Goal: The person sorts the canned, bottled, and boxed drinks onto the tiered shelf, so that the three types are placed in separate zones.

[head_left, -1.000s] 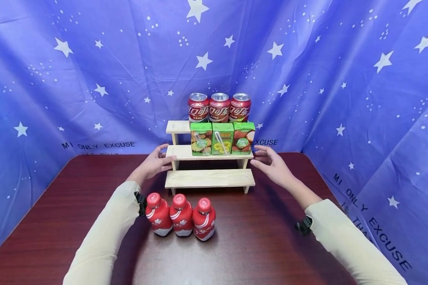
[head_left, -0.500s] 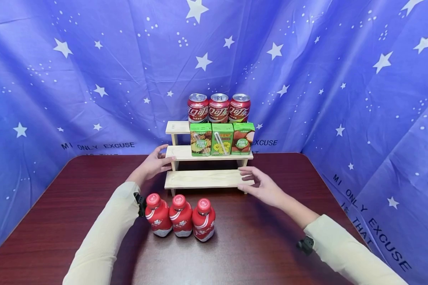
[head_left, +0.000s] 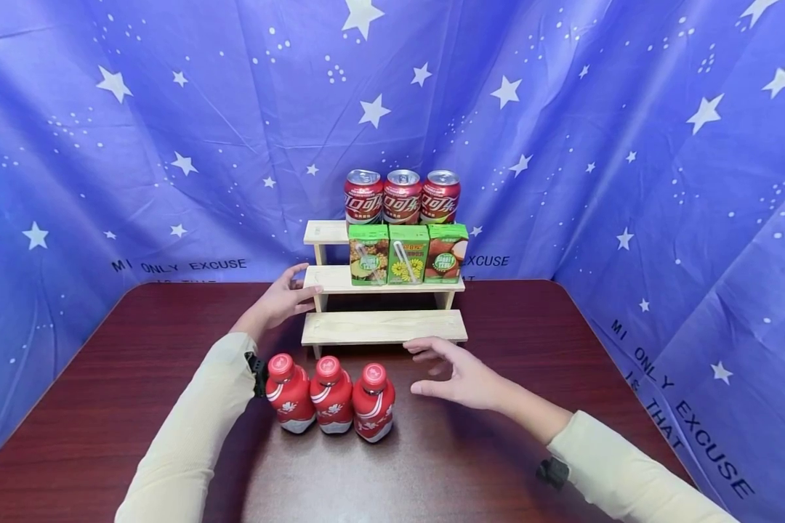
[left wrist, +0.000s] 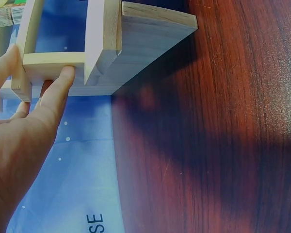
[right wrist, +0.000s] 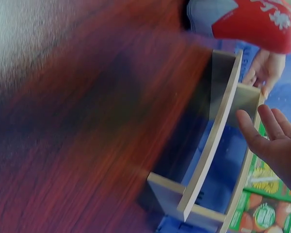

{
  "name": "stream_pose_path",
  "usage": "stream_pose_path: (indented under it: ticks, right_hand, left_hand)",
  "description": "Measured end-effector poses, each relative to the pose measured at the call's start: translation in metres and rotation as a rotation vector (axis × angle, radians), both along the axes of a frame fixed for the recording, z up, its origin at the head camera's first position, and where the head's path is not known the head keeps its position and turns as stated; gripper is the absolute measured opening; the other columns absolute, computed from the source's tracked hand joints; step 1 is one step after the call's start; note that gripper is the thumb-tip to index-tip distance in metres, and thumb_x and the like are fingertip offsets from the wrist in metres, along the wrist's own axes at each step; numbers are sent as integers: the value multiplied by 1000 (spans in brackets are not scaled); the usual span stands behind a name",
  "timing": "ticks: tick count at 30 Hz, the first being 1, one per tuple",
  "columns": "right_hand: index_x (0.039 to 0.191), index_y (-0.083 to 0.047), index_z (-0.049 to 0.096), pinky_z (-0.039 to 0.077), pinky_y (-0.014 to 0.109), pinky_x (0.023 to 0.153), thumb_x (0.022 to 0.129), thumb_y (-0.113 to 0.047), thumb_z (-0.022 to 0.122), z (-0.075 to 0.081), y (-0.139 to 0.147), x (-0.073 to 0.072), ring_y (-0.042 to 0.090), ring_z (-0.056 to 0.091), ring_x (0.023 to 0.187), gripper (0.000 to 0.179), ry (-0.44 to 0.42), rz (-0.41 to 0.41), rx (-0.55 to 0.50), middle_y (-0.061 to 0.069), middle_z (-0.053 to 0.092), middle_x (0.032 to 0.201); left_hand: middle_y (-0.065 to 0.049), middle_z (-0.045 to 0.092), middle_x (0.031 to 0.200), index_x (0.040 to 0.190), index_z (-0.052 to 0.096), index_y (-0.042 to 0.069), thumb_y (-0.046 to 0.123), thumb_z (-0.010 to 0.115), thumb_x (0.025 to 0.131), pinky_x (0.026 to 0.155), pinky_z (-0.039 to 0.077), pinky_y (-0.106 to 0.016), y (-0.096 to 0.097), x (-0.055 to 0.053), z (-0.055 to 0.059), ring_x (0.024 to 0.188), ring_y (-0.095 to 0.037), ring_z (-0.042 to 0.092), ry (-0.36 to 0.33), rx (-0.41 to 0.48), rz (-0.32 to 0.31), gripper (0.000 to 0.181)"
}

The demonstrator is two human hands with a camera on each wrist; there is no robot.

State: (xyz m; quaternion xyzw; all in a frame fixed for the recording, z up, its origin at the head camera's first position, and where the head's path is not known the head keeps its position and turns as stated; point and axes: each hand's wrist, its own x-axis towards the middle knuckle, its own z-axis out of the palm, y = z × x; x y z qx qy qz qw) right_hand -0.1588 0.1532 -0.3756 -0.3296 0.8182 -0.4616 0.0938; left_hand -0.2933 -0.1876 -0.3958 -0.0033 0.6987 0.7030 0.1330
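Observation:
A three-step wooden display stand [head_left: 384, 327] stands on the table. My left hand [head_left: 280, 299] grips the left end of its middle step; in the left wrist view, fingers [left wrist: 56, 94] lie against the wooden end pieces. Just in front of the bottom step, my right hand [head_left: 461, 374] is held in the air with fingers extended and nothing in it. Its fingertips point at three red bottles [head_left: 332, 403] standing in a row, the rightmost bottle [head_left: 374, 407] being nearest and apart from the hand.
Three green juice boxes [head_left: 408, 254] stand side by side on the middle step. Behind them, three red cola cans [head_left: 402, 197] line the top step. A blue star-patterned curtain [head_left: 222, 131] hangs behind the dark wooden table [head_left: 484, 472].
My right hand has left the right end of the middle step and come forward and leftward, down past the bottom step toward the bottles. The left hand has stayed on the stand.

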Motion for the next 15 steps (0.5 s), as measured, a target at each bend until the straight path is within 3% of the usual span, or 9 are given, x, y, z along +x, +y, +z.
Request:
stream_pose_path:
  ticks: [8, 15]
  right_hand:
    - [132, -23, 46, 52, 42, 94, 81, -31, 74, -8, -16, 14, 21, 54, 118, 59, -11, 80, 21, 3, 55, 130]
    - [133, -20, 45, 51, 41, 96, 80, -27, 75, -14, -26, 15, 17, 55, 115, 62, -33, 135, -10, -1, 56, 127]
  left_hand:
    - [-20, 30, 136, 151, 5, 16, 7, 54, 94, 107, 41, -46, -1, 0, -1, 128, -36, 38, 8, -7, -10, 76]
    - [-21, 29, 137, 151, 6, 16, 6, 54, 94, 107, 42, -46, -1, 0, 0, 120, -28, 45, 9, -15, -3, 76]
